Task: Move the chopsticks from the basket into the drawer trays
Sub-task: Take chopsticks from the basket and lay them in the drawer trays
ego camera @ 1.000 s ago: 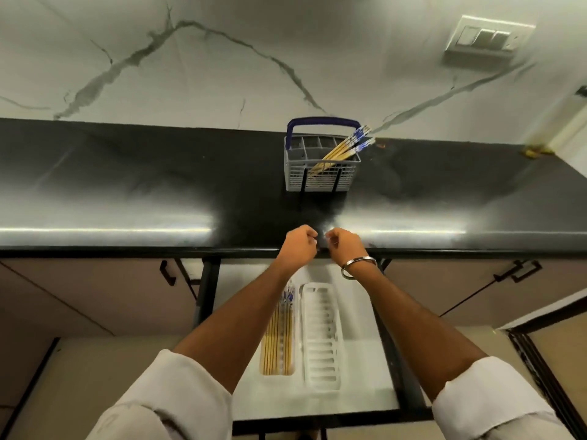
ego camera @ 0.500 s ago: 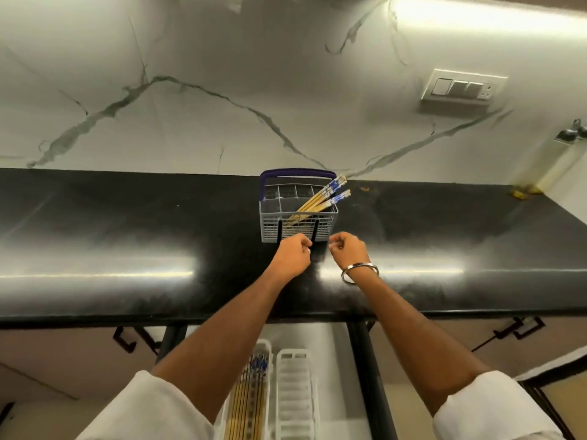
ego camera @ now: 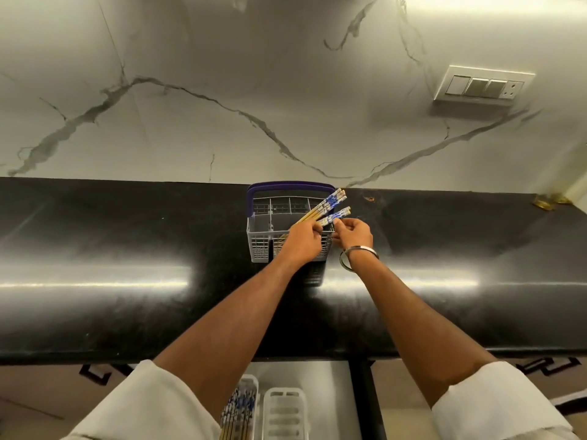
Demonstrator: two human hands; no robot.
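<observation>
A grey cutlery basket [ego camera: 259, 239] with a blue handle stands on the black counter near the wall. Several yellow chopsticks [ego camera: 330, 203] with blue-and-white tops lean out of its right side. My left hand [ego camera: 303, 238] grips the chopsticks at the basket's rim. My right hand [ego camera: 354, 233] pinches the patterned top of one chopstick just right of the left hand. Below the counter, the open drawer shows a white tray [ego camera: 251, 381] holding several chopsticks and a second white tray [ego camera: 284, 414] with nothing in it.
The black counter [ego camera: 127, 281] runs the full width, backed by a marble wall with a switch panel [ego camera: 482, 87] at upper right. A small golden object [ego camera: 551, 201] lies at the far right of the counter. Cabinet handles show under the counter's edge.
Both hands have reached forward from the counter's front to the basket and taken hold of the chopsticks. The camera view has tilted up, so less of the drawer shows.
</observation>
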